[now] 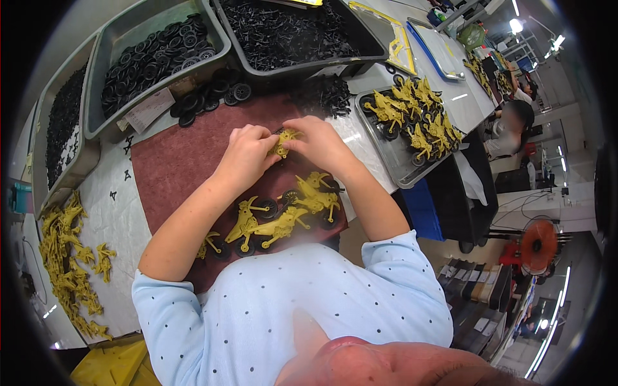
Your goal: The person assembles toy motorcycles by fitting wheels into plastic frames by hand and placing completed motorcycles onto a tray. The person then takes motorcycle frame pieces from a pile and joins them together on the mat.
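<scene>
Over a dark red cloth (170,164), my left hand (246,153) and my right hand (320,145) pinch one small yellow toy motorcycle body (283,141) between them. Fingers of both hands cover much of it, so any parts fitted to it are hard to make out. Nearer to me on the cloth lie several yellow toy motorcycles (280,226), some with black wheels in place. Just beyond my hands, loose black wheels (209,100) and a heap of small black parts (322,95) sit at the cloth's far edge.
Grey bins hold black wheels (161,53) and small black parts (290,32); another stands far left (64,122). Yellow bodies (71,264) are piled at left. A metal tray (407,181) of yellow motorcycles stands at right. Co-workers (512,125) and an orange fan (538,246) are beyond.
</scene>
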`<state>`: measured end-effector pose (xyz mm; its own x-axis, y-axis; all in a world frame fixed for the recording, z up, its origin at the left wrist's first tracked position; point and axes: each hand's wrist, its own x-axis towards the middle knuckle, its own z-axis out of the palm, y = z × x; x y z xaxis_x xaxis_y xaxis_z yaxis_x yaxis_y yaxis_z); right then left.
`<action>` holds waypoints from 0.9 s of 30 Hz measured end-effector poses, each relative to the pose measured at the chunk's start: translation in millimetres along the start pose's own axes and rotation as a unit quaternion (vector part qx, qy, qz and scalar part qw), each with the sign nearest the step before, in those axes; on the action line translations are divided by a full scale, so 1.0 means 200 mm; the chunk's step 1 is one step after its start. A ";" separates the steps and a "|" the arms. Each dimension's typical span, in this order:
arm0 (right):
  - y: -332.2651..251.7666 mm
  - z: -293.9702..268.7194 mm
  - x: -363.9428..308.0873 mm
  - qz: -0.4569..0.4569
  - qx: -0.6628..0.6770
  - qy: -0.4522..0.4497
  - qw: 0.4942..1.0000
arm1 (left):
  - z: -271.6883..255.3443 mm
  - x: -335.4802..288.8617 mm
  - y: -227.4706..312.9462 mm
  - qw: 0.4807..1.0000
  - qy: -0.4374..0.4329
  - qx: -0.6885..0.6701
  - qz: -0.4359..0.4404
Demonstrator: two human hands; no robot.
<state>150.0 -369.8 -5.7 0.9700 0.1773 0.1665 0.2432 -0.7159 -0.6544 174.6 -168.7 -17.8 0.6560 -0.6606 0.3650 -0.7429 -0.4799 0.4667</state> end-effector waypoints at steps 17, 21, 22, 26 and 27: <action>0.02 0.11 -0.02 0.008 -0.082 0.032 0.996 | 0.03 -0.03 0.01 0.999 0.011 0.051 0.010; 0.02 0.11 -0.02 0.007 -0.076 0.041 0.996 | 0.02 -0.03 0.00 0.998 0.014 0.059 0.009; 0.02 0.12 -0.02 0.012 -0.072 0.039 0.997 | 0.02 -0.02 0.00 0.998 0.014 0.059 0.009; 0.04 0.13 -0.01 0.003 -0.068 0.044 0.997 | 0.03 -0.03 -0.01 0.998 0.008 0.055 -0.001; 0.05 0.13 0.00 0.004 -0.068 0.044 0.997 | 0.03 -0.03 -0.01 0.998 0.005 0.056 -0.003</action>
<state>151.7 -359.8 -31.1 0.9663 0.1162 0.2295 0.2274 -0.8035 -0.5502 171.2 -168.3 -26.2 0.6617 -0.6515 0.3710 -0.7485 -0.5462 0.3760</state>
